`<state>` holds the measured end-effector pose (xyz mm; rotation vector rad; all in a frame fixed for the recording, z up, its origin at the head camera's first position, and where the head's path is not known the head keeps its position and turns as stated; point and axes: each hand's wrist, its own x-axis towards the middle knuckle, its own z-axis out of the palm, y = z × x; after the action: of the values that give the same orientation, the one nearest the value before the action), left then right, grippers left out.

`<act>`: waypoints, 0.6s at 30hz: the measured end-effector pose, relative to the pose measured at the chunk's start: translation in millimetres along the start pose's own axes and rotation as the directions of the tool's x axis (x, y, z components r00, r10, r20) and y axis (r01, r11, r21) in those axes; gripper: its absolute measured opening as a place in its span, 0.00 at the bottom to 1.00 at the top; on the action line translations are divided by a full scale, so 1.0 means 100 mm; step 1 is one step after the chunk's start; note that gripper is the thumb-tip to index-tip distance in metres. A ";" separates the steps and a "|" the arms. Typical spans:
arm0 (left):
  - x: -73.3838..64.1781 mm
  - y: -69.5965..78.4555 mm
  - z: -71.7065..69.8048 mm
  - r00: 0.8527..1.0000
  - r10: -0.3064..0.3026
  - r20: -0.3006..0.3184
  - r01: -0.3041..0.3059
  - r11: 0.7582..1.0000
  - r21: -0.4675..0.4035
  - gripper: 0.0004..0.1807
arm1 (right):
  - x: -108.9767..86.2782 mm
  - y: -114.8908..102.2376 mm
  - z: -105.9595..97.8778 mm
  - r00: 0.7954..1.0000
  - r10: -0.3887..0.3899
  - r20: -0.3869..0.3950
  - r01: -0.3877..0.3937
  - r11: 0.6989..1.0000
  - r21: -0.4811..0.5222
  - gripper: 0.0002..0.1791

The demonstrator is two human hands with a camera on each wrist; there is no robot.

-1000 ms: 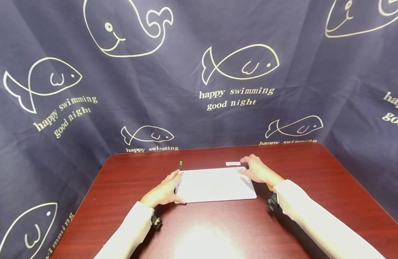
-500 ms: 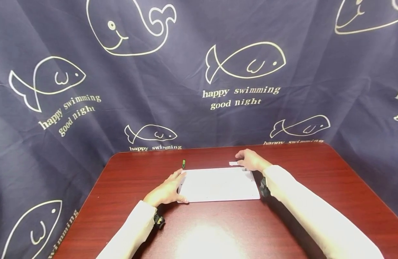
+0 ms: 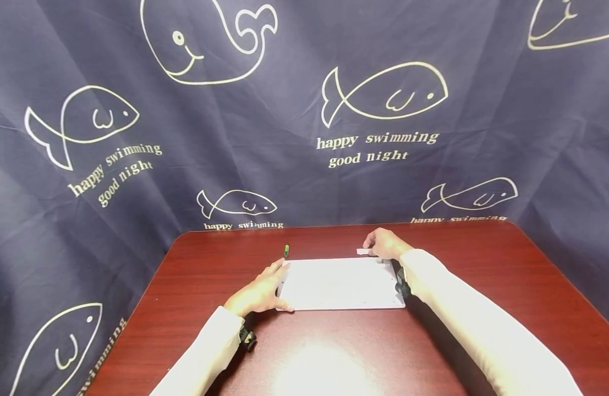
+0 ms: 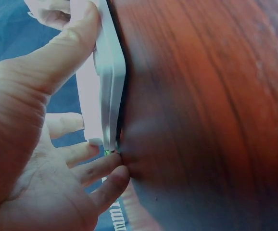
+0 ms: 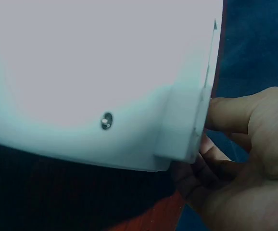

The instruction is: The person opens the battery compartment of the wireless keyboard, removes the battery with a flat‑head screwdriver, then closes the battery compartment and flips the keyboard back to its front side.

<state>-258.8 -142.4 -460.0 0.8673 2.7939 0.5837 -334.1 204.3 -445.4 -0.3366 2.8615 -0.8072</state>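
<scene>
A flat white slab, which looks like a keyboard lying face down, is on the table. In the left wrist view its layered edge shows side-on. My left hand spans its left end, the thumb at the front edge and the fingers by the far corner. Behind the keyboard's far right corner lies a small white strip; my right hand has curled fingers over its right half, which they hide. The right wrist view shows the fingers close at the keyboard's rear edge, beside a raised block.
A small green battery-like cylinder stands out just behind the keyboard's far left corner. The reddish-brown wooden table reaches back to a dark blue curtain with fish drawings. A bright glare spot lies on the tabletop in front.
My right hand has moved from the keyboard's far right corner onto the small white strip behind it. My left hand keeps its place at the left end. The head view has shifted slightly.
</scene>
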 end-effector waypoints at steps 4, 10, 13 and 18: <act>0.01 0.00 0.00 1.000 0.005 0.004 -0.005 1.000 -0.004 0.56 | 0.00 0.03 0.01 1.000 0.010 -0.010 -0.009 1.000 0.020 0.05; 0.01 0.01 -0.01 1.000 -0.003 0.008 0.003 1.000 0.010 0.56 | -0.01 0.09 -0.01 1.000 0.001 -0.012 0.000 0.999 0.052 0.04; 0.01 0.02 -0.01 1.000 -0.012 0.014 0.012 1.000 0.008 0.56 | -0.02 0.11 -0.02 1.000 0.004 -0.005 -0.004 0.998 0.064 0.05; 0.01 0.02 -0.01 1.000 -0.023 0.016 0.022 1.000 0.007 0.56 | -0.03 0.14 -0.01 0.999 0.042 0.008 -0.043 0.994 0.101 0.05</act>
<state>-258.6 -140.8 -458.6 0.8369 2.7893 0.5618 -334.1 217.3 -452.0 -0.2644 2.7987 -0.9378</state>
